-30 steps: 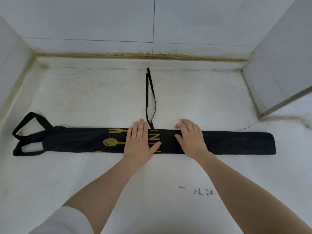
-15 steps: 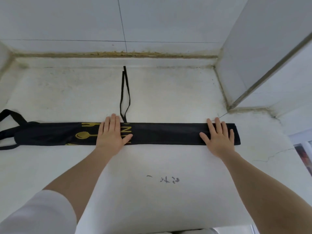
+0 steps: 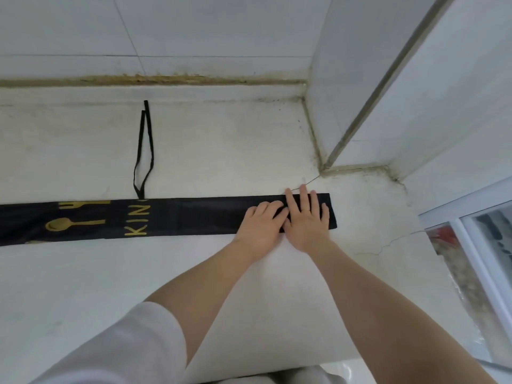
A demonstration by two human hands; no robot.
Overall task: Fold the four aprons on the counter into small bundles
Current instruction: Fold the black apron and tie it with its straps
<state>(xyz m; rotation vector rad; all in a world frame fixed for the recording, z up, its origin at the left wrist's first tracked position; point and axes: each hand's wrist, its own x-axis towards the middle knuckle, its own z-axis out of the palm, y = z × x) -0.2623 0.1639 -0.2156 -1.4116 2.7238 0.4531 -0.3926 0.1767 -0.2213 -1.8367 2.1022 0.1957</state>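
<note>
I am pressing my right hand point(image 3: 306, 221) flat, fingers straight, on the apron point(image 3: 194, 216) strip's right end on the tabletop point(image 3: 110, 286); my left hand point(image 3: 261, 224) fingers are curling beside it. It is looking thin, soft and light, best rolled from this end. Its left end is running out of view; no other aprons are showing.

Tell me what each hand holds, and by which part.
The right hand presses flat on the black apron near its right end; the left hand curls there, grip unclear.
</note>
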